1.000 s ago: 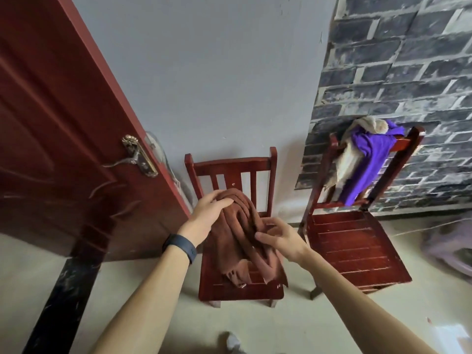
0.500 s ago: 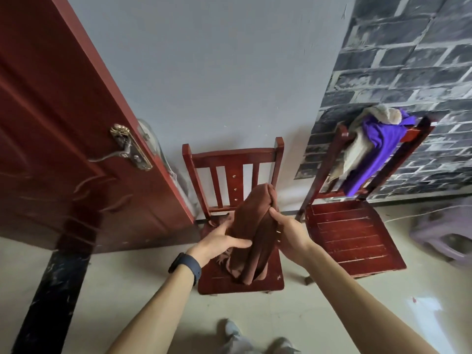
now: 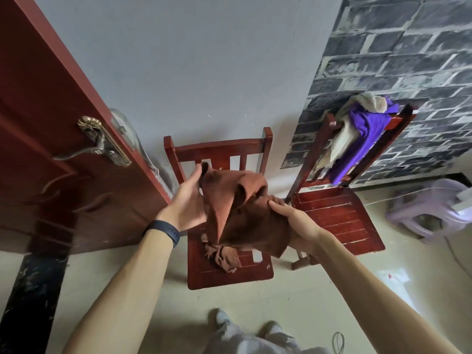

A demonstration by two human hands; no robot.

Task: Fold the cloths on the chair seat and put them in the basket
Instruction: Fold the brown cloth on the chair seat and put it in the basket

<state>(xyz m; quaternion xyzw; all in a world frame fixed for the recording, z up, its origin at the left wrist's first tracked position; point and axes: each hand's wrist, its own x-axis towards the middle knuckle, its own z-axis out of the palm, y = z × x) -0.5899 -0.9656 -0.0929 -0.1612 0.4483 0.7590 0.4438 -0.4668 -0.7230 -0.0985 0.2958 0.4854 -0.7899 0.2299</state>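
**Item 1. Brown cloth** (image 3: 245, 215). Fringed and not folded. It is held in the air above the near chair (image 3: 229, 273). The upper part is stretched between two hands, creased and sagging in the middle. The lower end drops to a fringed heap on the seat slats. That heap may be this cloth's tail or a second piece; the bunching hides which.

**Item 2. Left hand** (image 3: 187, 204). Raised, palm towards the cloth, pinching the upper left corner, which pokes out above the fingertips. There is a dark wristband (image 3: 163, 232) on that wrist.

**Item 3. Right hand** (image 3: 296, 223). Lower than the left. The thumb lies on top of the cloth's right edge with the fingers underneath, grasping it.

**Item 4. Second chair** (image 3: 337, 221). Stands just beside the first, to its right. A purple cloth (image 3: 365, 134) and a cream cloth (image 3: 342, 141) are draped over its backrest.

**Item 5. Surroundings.** A red door (image 3: 51, 162) with a brass handle (image 3: 102, 141) is on the left. A lilac plastic stool (image 3: 434, 208) is on the far right.

**Item 6. Basket.** Not in sight from here.

**Progress.** Early, by my reckoning.
- No clean fold shows in the brown cloth. It is only held spread by two edges.
- Left to do: square it up, fold it on the seat and carry it to the basket.
- The draped pieces look untouched.
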